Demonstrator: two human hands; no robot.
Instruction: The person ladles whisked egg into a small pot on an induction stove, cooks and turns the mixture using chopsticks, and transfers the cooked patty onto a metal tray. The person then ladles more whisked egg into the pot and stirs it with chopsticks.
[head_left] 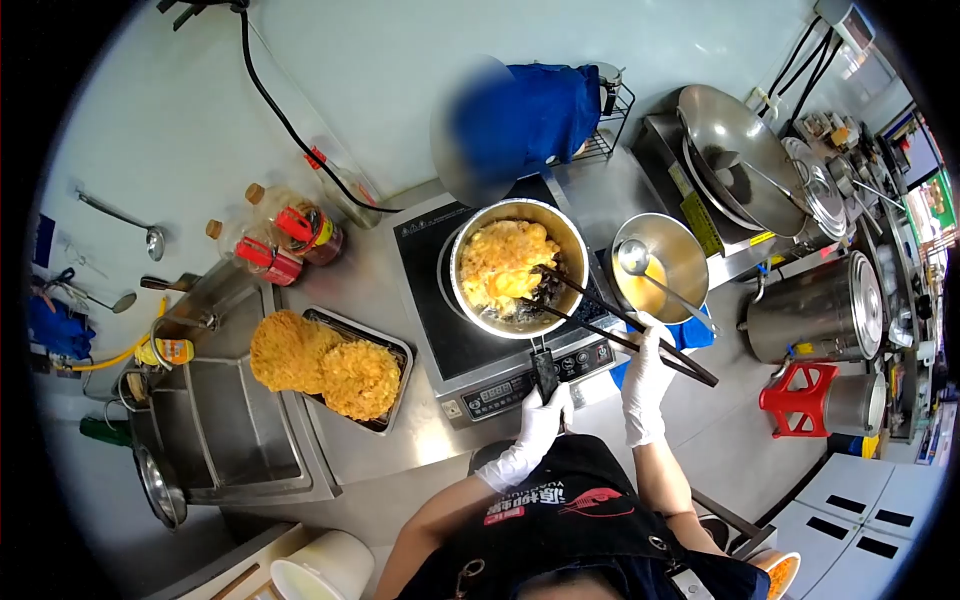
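A steel pot [462,290] stands on the black induction cooktop [425,255], with a golden, lumpy fried piece [508,258] in dark bubbling oil. My gloved left hand [543,415] is closed around the pot's black handle [544,372]. In my gloved right hand [648,375] are long dark chopsticks [625,335], their tips inside the pot at the right edge of the fried piece. Right of the pot, a steel bowl [688,262] holds yellow liquid and a ladle [634,257]. Golden fried pieces [355,378] lie on and over a tray [391,418] at the left.
Bottles with red handles [300,228] stand behind the tray. A sink [245,430] is at the far left. A large wok [735,125] sits at the back right. Farther right are a tall steel pot [810,310] and a red stool [797,400].
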